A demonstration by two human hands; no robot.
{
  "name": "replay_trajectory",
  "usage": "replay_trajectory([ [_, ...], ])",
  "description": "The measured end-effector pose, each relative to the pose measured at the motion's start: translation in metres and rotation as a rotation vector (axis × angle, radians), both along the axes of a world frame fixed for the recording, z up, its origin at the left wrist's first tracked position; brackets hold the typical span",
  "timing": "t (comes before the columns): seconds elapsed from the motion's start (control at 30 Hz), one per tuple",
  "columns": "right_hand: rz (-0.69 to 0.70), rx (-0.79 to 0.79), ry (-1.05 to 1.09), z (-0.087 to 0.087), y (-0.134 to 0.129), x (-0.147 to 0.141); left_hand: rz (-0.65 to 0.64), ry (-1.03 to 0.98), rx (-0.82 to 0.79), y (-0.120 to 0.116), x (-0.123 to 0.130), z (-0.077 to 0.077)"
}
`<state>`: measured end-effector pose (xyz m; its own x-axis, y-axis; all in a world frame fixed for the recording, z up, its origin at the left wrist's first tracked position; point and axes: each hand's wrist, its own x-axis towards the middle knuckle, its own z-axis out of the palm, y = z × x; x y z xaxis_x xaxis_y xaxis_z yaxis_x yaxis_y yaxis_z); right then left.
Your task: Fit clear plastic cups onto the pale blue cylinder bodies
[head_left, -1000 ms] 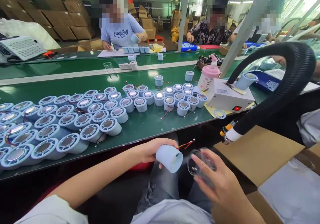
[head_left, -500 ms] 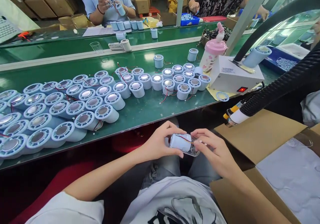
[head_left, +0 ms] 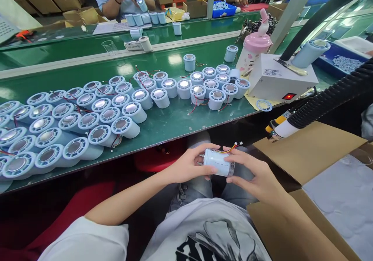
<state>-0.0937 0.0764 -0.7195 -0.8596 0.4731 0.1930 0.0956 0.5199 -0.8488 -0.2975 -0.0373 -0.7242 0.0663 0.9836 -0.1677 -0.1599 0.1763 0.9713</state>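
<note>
Over my lap I hold a light-blue cylindrical housing [head_left: 217, 162] lying on its side. A clear plastic piece [head_left: 231, 169] sits at its right end. My left hand [head_left: 194, 163] wraps the left end, thumb in front and fingers behind. My right hand [head_left: 252, 171] grips the right end between thumb and fingers. Red, yellow and dark wires [head_left: 231, 149] with small white connectors stick up behind the housing, by my right fingertips. Many similar blue housings [head_left: 125, 127] stand on the green bench [head_left: 166, 131] beyond my hands.
A white box with a lit red switch [head_left: 281, 80] stands at the bench's right, beside a pink-lidded cup [head_left: 255, 49]. A black corrugated hose [head_left: 326, 101] crosses the right side above an open carton [head_left: 309, 152]. Two co-workers sit across the bench; one holds a blue housing [head_left: 141, 4].
The housing in my hands has turned, and its wires now point up behind it. My right hand has moved from the wires to grip the right end. The view has shifted slightly.
</note>
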Motion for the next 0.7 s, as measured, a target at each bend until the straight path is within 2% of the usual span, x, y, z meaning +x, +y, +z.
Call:
replay_trajectory([
  [0.17, 0.014, -0.164, -0.048, 0.0014, -0.0026, 0.0073, -0.044, 0.181, 0.136, -0.0034, -0.0028, 0.0061],
  [0.27, 0.033, -0.254, -0.044, 0.0048, -0.0030, 0.0095, -0.053, 0.224, 0.212, -0.0055, -0.0035, 0.0074],
  [0.47, 0.071, -0.424, 0.014, 0.0094, -0.0036, 0.0079, -0.059, 0.268, 0.263, -0.0091, -0.0028, 0.0080],
  [0.7, 0.074, -0.659, 0.003, 0.0063, -0.0046, 0.0065, -0.056, 0.333, 0.327, -0.0098, -0.0036, 0.0106],
])
